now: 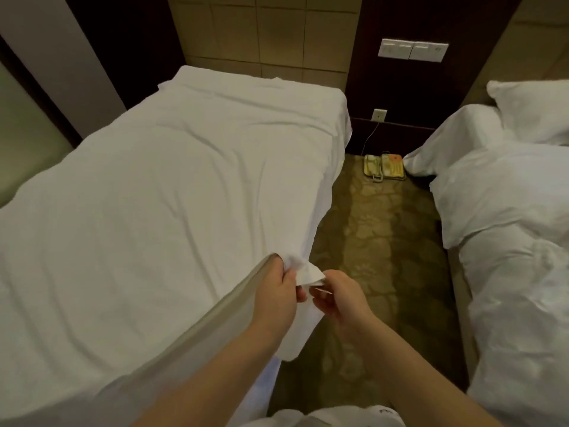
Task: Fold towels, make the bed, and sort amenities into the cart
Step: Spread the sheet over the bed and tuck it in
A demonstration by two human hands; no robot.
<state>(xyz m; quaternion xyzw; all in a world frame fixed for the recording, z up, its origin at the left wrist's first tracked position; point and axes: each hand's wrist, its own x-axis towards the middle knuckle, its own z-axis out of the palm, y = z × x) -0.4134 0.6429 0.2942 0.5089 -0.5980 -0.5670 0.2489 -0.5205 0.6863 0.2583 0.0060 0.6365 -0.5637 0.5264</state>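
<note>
Print on the beige corded telephone (384, 168) is too blurred to read. The left hand (278, 292) grips the white fabric bedsheet (154, 195) corner; the right hand (342, 300) seemingly pinches its tip.

Ahead and to the left of your left hand (278, 291) and right hand (341, 298) stands the bed (261, 389), with a creased white sheet (169, 195) spread over it, the near corner bunched in both your hands. Beneath and beyond your right hand runs the patterned carpet floor (378, 241), where a telephone (385, 167) lies far ahead. To the right of your hands, the second bed (462, 303) carries a rumpled duvet (517, 241) and a pillow (535, 109).
</note>
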